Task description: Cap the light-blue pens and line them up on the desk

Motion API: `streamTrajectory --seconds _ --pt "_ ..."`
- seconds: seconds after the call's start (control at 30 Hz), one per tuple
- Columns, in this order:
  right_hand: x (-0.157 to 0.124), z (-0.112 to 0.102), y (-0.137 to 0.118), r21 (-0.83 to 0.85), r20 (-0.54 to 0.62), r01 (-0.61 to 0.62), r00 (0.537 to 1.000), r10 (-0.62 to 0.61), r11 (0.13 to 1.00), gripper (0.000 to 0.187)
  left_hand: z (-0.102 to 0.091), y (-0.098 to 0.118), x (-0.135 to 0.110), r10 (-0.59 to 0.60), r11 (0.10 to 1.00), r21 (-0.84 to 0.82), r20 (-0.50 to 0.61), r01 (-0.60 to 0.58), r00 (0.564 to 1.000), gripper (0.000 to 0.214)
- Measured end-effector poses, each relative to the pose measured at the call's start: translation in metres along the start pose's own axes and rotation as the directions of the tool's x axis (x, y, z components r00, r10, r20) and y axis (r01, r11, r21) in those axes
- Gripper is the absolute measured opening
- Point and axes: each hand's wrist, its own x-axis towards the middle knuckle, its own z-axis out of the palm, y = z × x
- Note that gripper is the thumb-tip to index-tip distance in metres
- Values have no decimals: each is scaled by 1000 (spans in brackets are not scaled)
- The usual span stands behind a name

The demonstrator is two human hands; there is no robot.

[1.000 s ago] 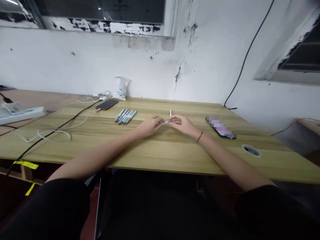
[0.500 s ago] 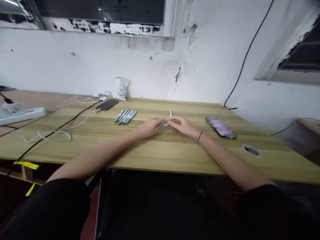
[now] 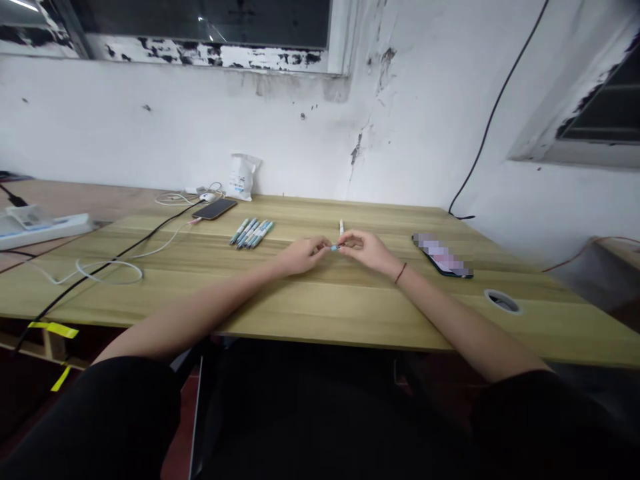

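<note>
A small light-blue piece, perhaps part of a pen, is held just above the table between the fingertips of both hands. My left hand pinches its left end with thumb and forefinger. On the other end, my right hand closes thumb and fingers; a dark reddish bit shows at those fingertips. Just beyond the right hand lies a white pen-like stick, its near end hidden by the fingers. Several pens in blue, green and white lie side by side to the left of my hands.
A dark phone with a charging cable lies at the back left, near a white packet against the wall. Another phone rests at the right, by a round cable hole. A black cable crosses the table's left side.
My hands have drawn slightly apart, and the light-blue piece now shows more clearly between the fingertips. The pens and phones have stayed in place.
</note>
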Motion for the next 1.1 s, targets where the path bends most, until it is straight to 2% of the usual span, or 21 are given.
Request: streamTrajectory --seconds 0.3,0.5,0.67,0.83,1.0,1.1 --pt "1 0 5 131 -13 -86 996 88 988 29 0 0 -1 68 998 -16 14 -68 998 39" --pt "0 0 3 132 -1 -72 997 73 989 30 -4 0 -2 102 995 -3 80 -102 992 42" --pt "-1 0 3 134 51 -78 996 72 988 30 -8 -2 -2 62 998 -13 165 -60 984 40" --pt "-1 -8 4 84 41 -92 995 89 992 28 -6 -4 -2 15 1000 -29 167 -10 986 40" --pt "-3 -11 2 -16 175 -116 978 117 993 32 -4 -5 -2 -10 998 -56 158 19 987 43" --pt "-4 -9 1 -47 200 -107 973 114 993 34 -3 -4 -2 -18 997 -70 146 29 989 42"
